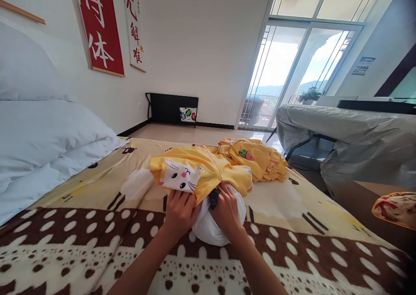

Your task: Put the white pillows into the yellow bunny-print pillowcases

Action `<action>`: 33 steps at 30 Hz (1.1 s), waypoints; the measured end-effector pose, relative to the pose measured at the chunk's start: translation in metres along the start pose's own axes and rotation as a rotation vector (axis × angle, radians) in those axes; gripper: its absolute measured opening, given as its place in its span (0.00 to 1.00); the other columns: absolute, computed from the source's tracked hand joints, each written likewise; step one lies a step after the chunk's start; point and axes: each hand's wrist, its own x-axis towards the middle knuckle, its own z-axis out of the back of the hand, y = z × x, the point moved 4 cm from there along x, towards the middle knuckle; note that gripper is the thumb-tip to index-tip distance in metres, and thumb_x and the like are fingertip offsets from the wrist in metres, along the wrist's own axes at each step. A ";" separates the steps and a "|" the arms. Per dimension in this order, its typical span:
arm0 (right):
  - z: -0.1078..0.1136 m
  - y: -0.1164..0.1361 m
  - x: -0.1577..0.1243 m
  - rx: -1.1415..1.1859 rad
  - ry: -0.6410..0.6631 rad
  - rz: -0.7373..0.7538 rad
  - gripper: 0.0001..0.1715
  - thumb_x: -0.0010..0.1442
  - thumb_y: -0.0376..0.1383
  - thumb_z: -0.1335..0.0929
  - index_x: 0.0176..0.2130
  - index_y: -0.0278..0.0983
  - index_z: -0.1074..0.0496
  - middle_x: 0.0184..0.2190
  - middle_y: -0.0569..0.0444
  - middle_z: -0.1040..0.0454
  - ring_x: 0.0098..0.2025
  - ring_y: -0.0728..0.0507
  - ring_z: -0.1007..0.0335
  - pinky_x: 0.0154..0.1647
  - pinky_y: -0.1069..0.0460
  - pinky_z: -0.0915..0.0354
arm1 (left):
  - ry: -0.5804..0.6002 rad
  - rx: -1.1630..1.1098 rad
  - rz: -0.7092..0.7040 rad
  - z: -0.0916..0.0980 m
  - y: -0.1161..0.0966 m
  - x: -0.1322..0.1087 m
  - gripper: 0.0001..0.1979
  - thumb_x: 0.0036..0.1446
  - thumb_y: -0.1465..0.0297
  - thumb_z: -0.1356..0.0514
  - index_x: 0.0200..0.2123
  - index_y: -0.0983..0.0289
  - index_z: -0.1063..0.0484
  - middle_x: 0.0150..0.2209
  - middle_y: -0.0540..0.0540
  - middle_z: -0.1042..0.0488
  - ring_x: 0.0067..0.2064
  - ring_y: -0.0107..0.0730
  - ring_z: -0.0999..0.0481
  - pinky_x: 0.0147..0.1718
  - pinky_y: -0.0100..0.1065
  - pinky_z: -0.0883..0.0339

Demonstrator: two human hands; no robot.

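A yellow cloth cover [203,163] with a printed white cat face lies across the middle of the bed. My left hand [180,210] has its fingers curled over the cover's near edge, just below the cat face. My right hand [226,206] is closed at the cover's edge, to the right of the left hand. A small dark piece [213,198] shows beside its fingers; I cannot make out what it is. Between and under my hands sits a rounded white cushion [211,232], its far part hidden by the cover. Behind is a heap of more yellow printed cloth [256,158].
The bed carries a beige and brown patterned blanket [143,219]. White bedding [48,134] is piled at left. At right stand a plastic-covered table [351,121] and a cardboard box [354,204] with a patterned cloth item [394,209] above it.
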 end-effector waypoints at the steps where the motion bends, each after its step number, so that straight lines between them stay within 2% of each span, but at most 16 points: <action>1: -0.001 0.003 0.000 0.003 0.010 0.008 0.17 0.48 0.24 0.38 0.37 0.34 0.28 0.39 0.46 0.25 0.45 0.39 0.34 0.45 0.48 0.38 | -0.005 -0.015 0.023 0.002 0.002 0.001 0.12 0.58 0.70 0.46 0.22 0.62 0.37 0.22 0.55 0.33 0.30 0.38 0.34 0.33 0.38 0.39; 3: -0.001 0.005 0.000 0.015 0.026 0.010 0.18 0.47 0.24 0.38 0.38 0.35 0.28 0.39 0.46 0.25 0.45 0.39 0.34 0.45 0.48 0.38 | -0.015 -0.030 0.040 0.004 0.004 0.002 0.11 0.57 0.65 0.43 0.24 0.63 0.35 0.23 0.56 0.32 0.30 0.40 0.33 0.33 0.39 0.38; 5: 0.000 0.003 0.001 0.032 0.043 0.009 0.19 0.46 0.25 0.38 0.38 0.35 0.29 0.39 0.46 0.26 0.45 0.39 0.34 0.44 0.48 0.37 | -0.004 -0.003 0.027 0.002 0.005 0.003 0.11 0.56 0.64 0.42 0.25 0.64 0.35 0.23 0.56 0.31 0.30 0.41 0.31 0.34 0.40 0.37; 8: 0.006 0.002 0.004 0.063 0.096 0.041 0.22 0.45 0.27 0.37 0.42 0.34 0.30 0.40 0.46 0.26 0.45 0.38 0.35 0.44 0.47 0.37 | 0.069 0.093 0.072 -0.005 0.013 0.000 0.05 0.55 0.72 0.44 0.28 0.65 0.32 0.25 0.57 0.29 0.31 0.42 0.29 0.35 0.40 0.37; 10: 0.011 0.007 0.005 0.091 0.126 0.097 0.27 0.45 0.29 0.35 0.47 0.34 0.32 0.41 0.47 0.26 0.46 0.38 0.36 0.45 0.46 0.37 | 0.124 0.152 0.144 -0.010 0.026 -0.003 0.06 0.53 0.77 0.46 0.33 0.66 0.29 0.29 0.59 0.25 0.34 0.44 0.26 0.37 0.41 0.37; 13: 0.019 0.026 0.002 0.098 0.036 0.140 0.30 0.49 0.30 0.35 0.53 0.35 0.35 0.45 0.47 0.26 0.47 0.39 0.36 0.48 0.45 0.39 | 0.220 0.194 0.247 -0.016 0.050 -0.010 0.14 0.51 0.80 0.48 0.39 0.67 0.27 0.35 0.62 0.22 0.40 0.48 0.25 0.41 0.43 0.37; 16: 0.023 0.052 -0.009 0.009 -0.086 0.072 0.23 0.55 0.35 0.35 0.51 0.32 0.33 0.39 0.45 0.24 0.44 0.37 0.36 0.46 0.44 0.40 | 0.313 0.185 0.380 -0.019 0.071 -0.015 0.14 0.52 0.79 0.48 0.38 0.66 0.25 0.36 0.61 0.21 0.41 0.49 0.24 0.42 0.44 0.37; 18: 0.018 0.069 -0.017 -0.063 -0.037 0.061 0.27 0.56 0.41 0.33 0.51 0.28 0.33 0.40 0.41 0.25 0.43 0.35 0.36 0.45 0.42 0.41 | 0.365 0.164 0.460 -0.018 0.079 -0.015 0.12 0.53 0.77 0.47 0.35 0.65 0.24 0.34 0.60 0.21 0.38 0.48 0.23 0.39 0.42 0.37; 20: 0.007 0.079 -0.022 -0.097 0.082 0.110 0.38 0.54 0.46 0.31 0.56 0.24 0.37 0.48 0.36 0.28 0.46 0.34 0.37 0.46 0.41 0.42 | 0.382 0.133 0.485 -0.015 0.080 -0.013 0.09 0.52 0.76 0.46 0.31 0.64 0.25 0.30 0.58 0.21 0.34 0.45 0.23 0.35 0.39 0.38; 22: -0.003 0.081 -0.024 -0.097 0.193 0.171 0.41 0.52 0.45 0.30 0.57 0.23 0.39 0.54 0.35 0.33 0.49 0.33 0.39 0.46 0.42 0.42 | 0.328 0.100 0.440 -0.008 0.074 -0.006 0.06 0.49 0.76 0.45 0.27 0.64 0.28 0.26 0.56 0.23 0.30 0.41 0.25 0.32 0.36 0.39; 23: -0.008 0.079 -0.024 -0.093 0.243 0.191 0.38 0.52 0.43 0.29 0.56 0.25 0.37 0.54 0.36 0.33 0.49 0.34 0.39 0.46 0.42 0.42 | 0.279 0.089 0.396 -0.004 0.069 -0.002 0.05 0.48 0.76 0.45 0.25 0.64 0.30 0.25 0.55 0.25 0.29 0.39 0.27 0.31 0.36 0.40; 26: -0.020 0.065 -0.021 -0.082 0.344 0.235 0.17 0.52 0.36 0.31 0.42 0.32 0.29 0.45 0.42 0.27 0.46 0.35 0.38 0.43 0.43 0.42 | 0.143 0.082 0.201 0.008 0.046 0.010 0.08 0.47 0.80 0.47 0.22 0.63 0.35 0.22 0.53 0.30 0.28 0.36 0.31 0.31 0.35 0.42; 28: -0.025 0.057 -0.019 -0.054 0.347 0.261 0.06 0.53 0.32 0.32 0.34 0.35 0.28 0.38 0.46 0.26 0.45 0.36 0.38 0.43 0.44 0.43 | 0.122 0.077 0.055 0.012 0.029 0.015 0.10 0.49 0.80 0.48 0.20 0.62 0.38 0.21 0.53 0.33 0.27 0.36 0.33 0.29 0.35 0.44; 29: -0.027 0.053 -0.019 -0.030 0.334 0.278 0.04 0.53 0.31 0.33 0.33 0.36 0.28 0.36 0.47 0.26 0.45 0.37 0.38 0.42 0.45 0.43 | 0.136 0.070 -0.013 0.012 0.021 0.016 0.10 0.50 0.79 0.48 0.20 0.62 0.38 0.21 0.52 0.34 0.26 0.35 0.35 0.29 0.36 0.45; 33: -0.033 0.037 -0.020 0.022 0.225 0.294 0.10 0.60 0.30 0.38 0.36 0.38 0.28 0.34 0.50 0.26 0.42 0.41 0.36 0.44 0.47 0.42 | 0.229 0.045 -0.223 0.006 -0.014 0.011 0.10 0.52 0.78 0.48 0.20 0.62 0.39 0.20 0.52 0.36 0.24 0.34 0.37 0.27 0.37 0.48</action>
